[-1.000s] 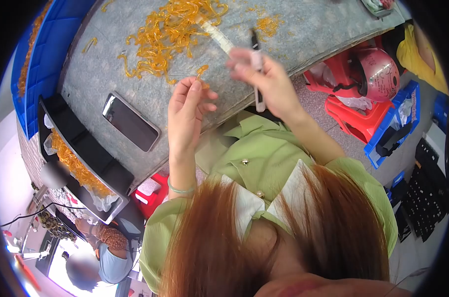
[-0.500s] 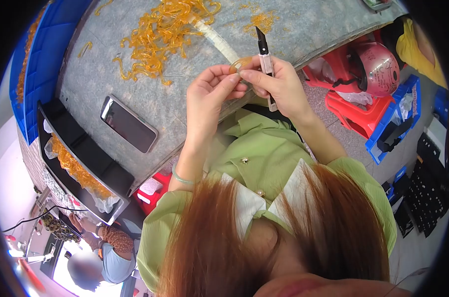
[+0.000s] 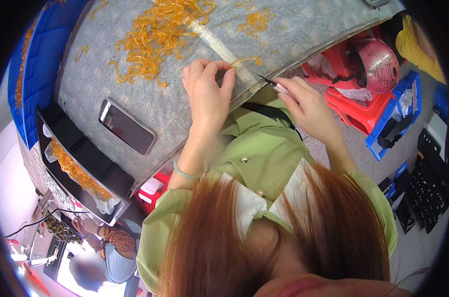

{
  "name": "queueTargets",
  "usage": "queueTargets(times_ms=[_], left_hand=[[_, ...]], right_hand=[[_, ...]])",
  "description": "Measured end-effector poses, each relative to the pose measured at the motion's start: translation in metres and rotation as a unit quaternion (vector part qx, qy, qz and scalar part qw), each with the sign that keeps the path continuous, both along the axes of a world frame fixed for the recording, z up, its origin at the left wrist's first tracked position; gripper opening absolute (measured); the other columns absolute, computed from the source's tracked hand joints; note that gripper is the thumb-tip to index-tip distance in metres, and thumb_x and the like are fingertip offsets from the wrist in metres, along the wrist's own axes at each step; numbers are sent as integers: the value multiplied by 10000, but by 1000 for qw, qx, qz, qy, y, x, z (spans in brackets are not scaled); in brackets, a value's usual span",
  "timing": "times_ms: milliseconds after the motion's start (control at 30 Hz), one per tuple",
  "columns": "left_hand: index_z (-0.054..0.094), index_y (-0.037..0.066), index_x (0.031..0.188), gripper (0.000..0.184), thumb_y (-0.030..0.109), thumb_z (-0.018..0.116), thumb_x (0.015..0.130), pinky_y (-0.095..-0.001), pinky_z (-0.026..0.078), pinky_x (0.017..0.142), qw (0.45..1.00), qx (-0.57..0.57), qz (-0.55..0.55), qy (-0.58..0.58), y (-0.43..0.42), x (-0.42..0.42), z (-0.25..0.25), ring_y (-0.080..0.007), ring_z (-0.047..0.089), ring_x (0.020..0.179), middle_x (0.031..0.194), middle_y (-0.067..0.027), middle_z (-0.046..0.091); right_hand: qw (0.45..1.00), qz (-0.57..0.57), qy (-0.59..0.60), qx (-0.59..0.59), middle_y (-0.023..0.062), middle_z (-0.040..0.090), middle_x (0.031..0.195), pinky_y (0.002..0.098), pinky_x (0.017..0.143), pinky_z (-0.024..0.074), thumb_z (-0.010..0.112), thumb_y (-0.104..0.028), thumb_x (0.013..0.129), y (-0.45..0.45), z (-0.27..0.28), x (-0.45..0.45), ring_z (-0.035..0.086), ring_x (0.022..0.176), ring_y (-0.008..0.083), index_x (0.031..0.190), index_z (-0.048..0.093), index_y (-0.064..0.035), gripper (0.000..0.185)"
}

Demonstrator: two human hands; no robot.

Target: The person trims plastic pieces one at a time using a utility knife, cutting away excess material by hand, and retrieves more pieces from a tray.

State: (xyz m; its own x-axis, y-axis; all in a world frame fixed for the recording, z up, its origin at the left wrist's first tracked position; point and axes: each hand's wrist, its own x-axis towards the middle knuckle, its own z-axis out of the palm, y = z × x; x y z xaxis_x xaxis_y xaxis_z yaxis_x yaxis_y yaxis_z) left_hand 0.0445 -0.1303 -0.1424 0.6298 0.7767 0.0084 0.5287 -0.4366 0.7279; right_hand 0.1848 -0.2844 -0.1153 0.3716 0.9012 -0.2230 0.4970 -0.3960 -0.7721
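My left hand (image 3: 207, 91) is closed, pinching one end of a curved, amber, see-through plastic piece (image 3: 251, 59). The rest of that piece reaches out to the right over a whitish strip (image 3: 217, 42) on the table. In my right hand (image 3: 308, 106) is a utility knife (image 3: 280, 88), its dark blade pointing left at the table's front edge, just below the amber piece and apart from it. Most of the knife's handle is hidden by my fingers. A heap of similar amber pieces (image 3: 157, 37) lies beyond my left hand, and small amber scraps (image 3: 256, 22) are scattered to its right.
A phone (image 3: 127, 125) lies on the table left of my forearm. At the left stand a blue bin (image 3: 48, 54) and a black tray (image 3: 80, 143) with bagged amber pieces. Red stools (image 3: 350, 109) and a pink helmet (image 3: 378, 64) are at right. Another person (image 3: 118, 255) sits lower left.
My hands have parted. The left now holds the amber piece out over the strip, and the right has moved right and down, turning the knife from upright to pointing left.
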Motion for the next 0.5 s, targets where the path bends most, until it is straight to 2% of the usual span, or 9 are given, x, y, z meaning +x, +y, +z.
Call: queueTargets(times_ms=[67, 267, 500], left_hand=[[643, 54, 820, 116, 136, 676, 745, -362, 349, 821, 1000, 13, -2, 5, -1, 1, -1, -247, 460, 879, 875, -76, 521], [638, 58, 818, 115, 132, 677, 740, -366, 349, 805, 999, 36, -11, 6, -1, 1, -3, -250, 465, 883, 877, -74, 527], [632, 60, 814, 115, 124, 677, 729, -371, 354, 793, 999, 47, -17, 2, -1, 1, -5, -260, 470, 881, 876, -78, 528]], right_hand=[[999, -15, -28, 35, 139, 540, 907, 415, 646, 475, 511, -86, 861, 11, -1, -13, 580, 744, 353, 1174, 516, -79, 314], [993, 39, -114, 12, 121, 520, 886, 432, 565, 495, 510, -28, 813, 29, -8, -21, 591, 627, 335, 1263, 476, -134, 463], [991, 68, -116, 2, 106, 518, 885, 425, 577, 506, 521, 9, 754, 32, -7, -19, 593, 631, 326, 1288, 466, -171, 566]])
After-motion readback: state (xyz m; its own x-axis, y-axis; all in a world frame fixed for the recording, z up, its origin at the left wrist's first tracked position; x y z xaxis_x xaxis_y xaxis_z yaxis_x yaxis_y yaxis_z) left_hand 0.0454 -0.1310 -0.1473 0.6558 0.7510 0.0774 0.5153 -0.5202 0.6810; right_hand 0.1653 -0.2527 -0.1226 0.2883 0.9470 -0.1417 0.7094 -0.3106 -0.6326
